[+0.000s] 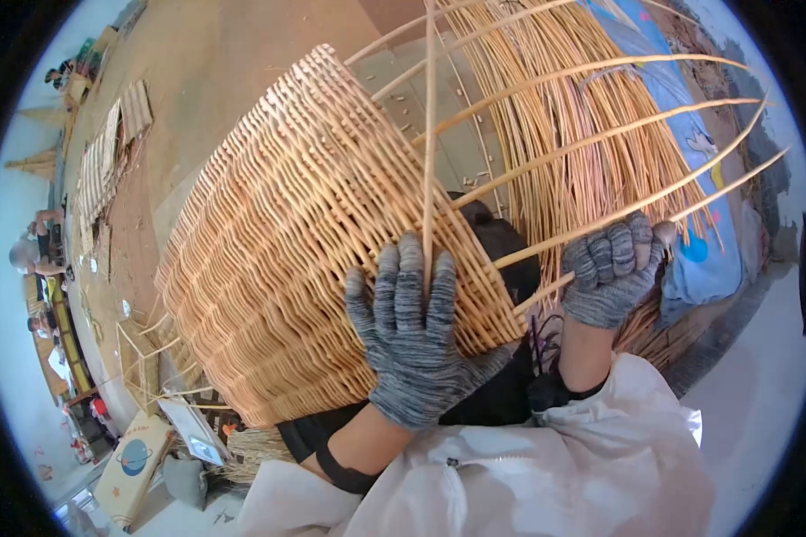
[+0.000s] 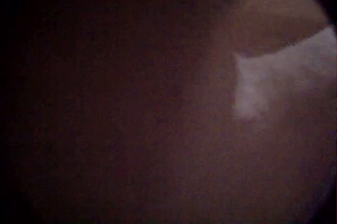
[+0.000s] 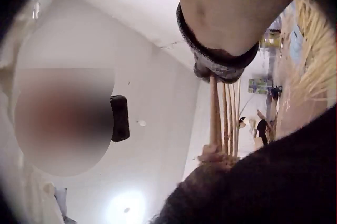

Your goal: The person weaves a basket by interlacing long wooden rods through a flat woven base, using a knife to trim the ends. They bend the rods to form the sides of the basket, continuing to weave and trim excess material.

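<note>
In the head view a large woven wicker basket point(image 1: 269, 233) lies tilted, with long stakes point(image 1: 591, 139) rising from its rim. My left hand point(image 1: 416, 336), in a grey knitted glove, rests on the woven wall with fingers extended; an upright rod point(image 1: 430, 116) runs down between them. My gloved right hand point(image 1: 611, 273) curls round the stake nearest me, just beyond the rim. The right wrist view shows a gloved hand point(image 3: 224, 68) at several rods point(image 3: 215, 113). The left wrist view is dark and blurred, with no hand discernible.
A large bundle of loose rods point(image 1: 555, 116) lies on blue sheeting point(image 1: 703, 268) beyond the stakes. Small cut pieces litter the floor near the rim. At far left are woven mats point(image 1: 98, 174) and a person point(image 1: 40, 255); a cushioned board point(image 1: 134, 456) stands at lower left.
</note>
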A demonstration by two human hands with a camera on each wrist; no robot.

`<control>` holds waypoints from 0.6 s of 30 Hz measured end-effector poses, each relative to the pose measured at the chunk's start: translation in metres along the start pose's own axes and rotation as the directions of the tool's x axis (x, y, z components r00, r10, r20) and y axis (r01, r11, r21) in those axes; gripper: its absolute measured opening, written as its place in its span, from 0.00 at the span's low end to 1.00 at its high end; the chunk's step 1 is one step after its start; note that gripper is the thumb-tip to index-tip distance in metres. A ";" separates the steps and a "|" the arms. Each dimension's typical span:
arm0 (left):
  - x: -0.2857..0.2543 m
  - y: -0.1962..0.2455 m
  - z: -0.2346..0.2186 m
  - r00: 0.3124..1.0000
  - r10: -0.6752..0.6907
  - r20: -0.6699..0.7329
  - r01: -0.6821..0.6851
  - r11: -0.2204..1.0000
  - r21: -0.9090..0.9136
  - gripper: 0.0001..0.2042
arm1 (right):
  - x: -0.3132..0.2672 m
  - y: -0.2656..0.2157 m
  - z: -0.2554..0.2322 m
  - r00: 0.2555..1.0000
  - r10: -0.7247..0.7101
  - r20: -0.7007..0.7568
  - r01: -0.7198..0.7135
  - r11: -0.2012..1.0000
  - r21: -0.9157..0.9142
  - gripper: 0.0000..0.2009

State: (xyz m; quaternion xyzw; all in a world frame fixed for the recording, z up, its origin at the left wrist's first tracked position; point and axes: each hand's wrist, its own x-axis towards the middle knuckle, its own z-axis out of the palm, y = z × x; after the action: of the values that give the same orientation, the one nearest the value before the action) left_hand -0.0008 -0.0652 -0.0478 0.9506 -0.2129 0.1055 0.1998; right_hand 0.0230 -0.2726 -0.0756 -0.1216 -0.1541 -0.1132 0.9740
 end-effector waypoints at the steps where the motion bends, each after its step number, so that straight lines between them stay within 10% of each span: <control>1: -0.001 -0.002 0.002 1.000 0.007 -0.008 -0.007 1.000 -0.019 0.45 | -0.002 0.003 0.004 1.000 -0.006 -0.002 0.006 1.000 -0.022 0.26; 5: -0.003 -0.006 -0.013 0.997 0.046 0.065 -0.042 0.998 -0.054 0.46 | -0.010 0.007 0.010 0.984 0.032 -0.173 -0.042 0.998 -0.053 0.26; 18: 0.043 -0.026 -0.072 0.777 0.558 0.291 -0.505 0.829 -0.241 0.53 | -0.060 -0.006 0.076 0.958 -0.282 -0.048 0.261 0.931 -0.255 0.25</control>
State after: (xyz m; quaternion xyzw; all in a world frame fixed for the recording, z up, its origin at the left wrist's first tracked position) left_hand 0.0403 -0.0287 0.0205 0.8366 -0.5124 -0.0288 0.1915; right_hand -0.0553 -0.2467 -0.0236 -0.2141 -0.1131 -0.2700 0.9319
